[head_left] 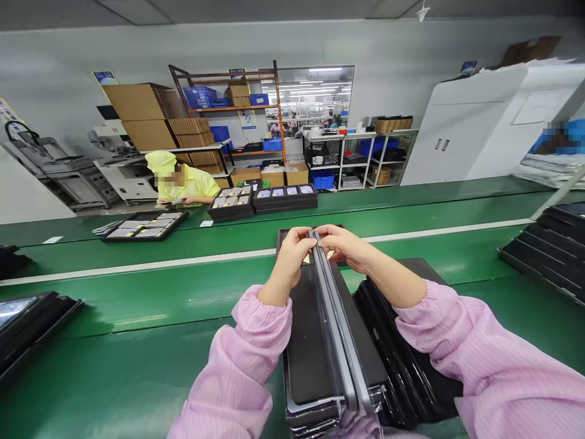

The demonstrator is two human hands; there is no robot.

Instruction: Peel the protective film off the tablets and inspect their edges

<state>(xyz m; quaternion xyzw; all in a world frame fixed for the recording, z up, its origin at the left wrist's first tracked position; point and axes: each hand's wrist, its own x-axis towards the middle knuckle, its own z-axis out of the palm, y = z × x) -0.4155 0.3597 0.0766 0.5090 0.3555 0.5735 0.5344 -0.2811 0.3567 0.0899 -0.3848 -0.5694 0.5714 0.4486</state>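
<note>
My left hand [291,256] and my right hand [348,247] meet at the far end of a long grey frame-like part [340,341] that stands on edge and runs toward me. Both hands are closed in a pinch on its far tip, fingers curled around it. A small tan piece shows between the fingertips; I cannot make out what it is. The part rests over a stack of black trays [306,360] in front of me. More black trays [411,372] lean fanned out under my right forearm. Both arms wear pink sleeves.
A green conveyor belt [137,305] with white stripes runs left to right. Black trays lie at the left edge [27,323] and right edge [543,256]. Across the belt a person in yellow [183,183] works beside trays of parts [146,225]. Shelves with boxes stand behind.
</note>
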